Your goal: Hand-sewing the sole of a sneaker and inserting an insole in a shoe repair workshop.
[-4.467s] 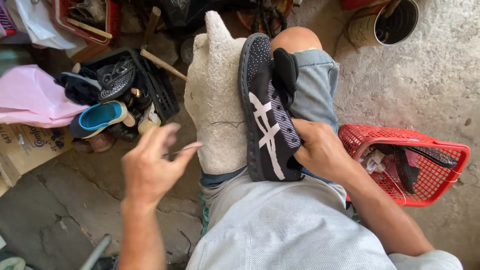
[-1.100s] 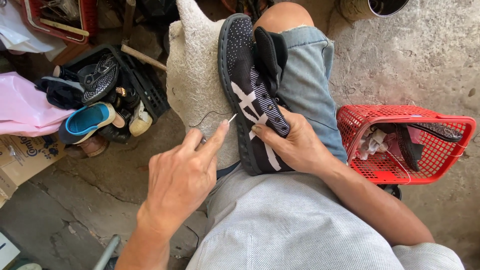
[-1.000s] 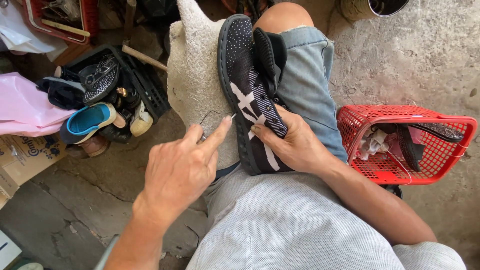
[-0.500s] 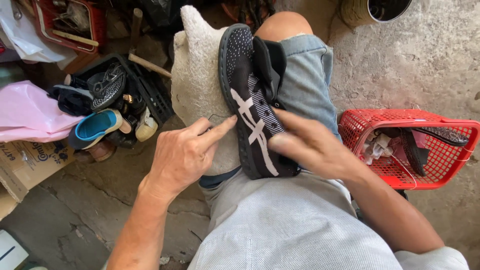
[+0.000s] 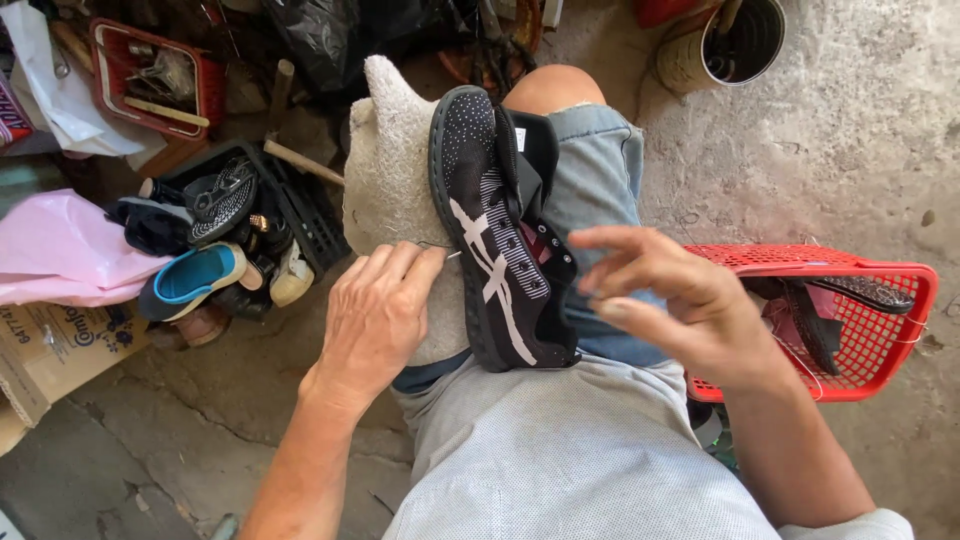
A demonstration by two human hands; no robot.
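Two bare hands work over a black shoe (image 5: 495,240) with white stripes, and that shoe lies on its side across the person's thigh, toe pointing away, sole edge turned to the left. Under and beside it sits a worn grey cloth pad (image 5: 390,170), draped over the leg, touching the sole.

Left hand (image 5: 375,315) rests on the pad, fingers curled together and pressed toward the sole edge, pinching a thin needle (image 5: 445,252) whose tip meets the side of the sole. The fingertips are closed tight around it; only a sliver of metal shows.

Right hand (image 5: 680,300) hovers just above the shoe's heel and the denim shorts (image 5: 600,170), blurred, fingers half spread and loosely bent, thumb apart. It touches nothing that shows, and whether a thread runs through those fingers cannot be told.

Off to the right on the concrete floor (image 5: 830,150) stands a red plastic basket (image 5: 880,350) with dark sandals inside, close beside the right forearm. To the left a black crate (image 5: 310,215) holds a jumble of shoes, a blue-lined one (image 5: 190,280) poking out at its near side. A pink bag (image 5: 60,250) lies over a cardboard box (image 5: 60,350) at the far left, and a metal can (image 5: 735,45) stands at the top, well apart from the hands.
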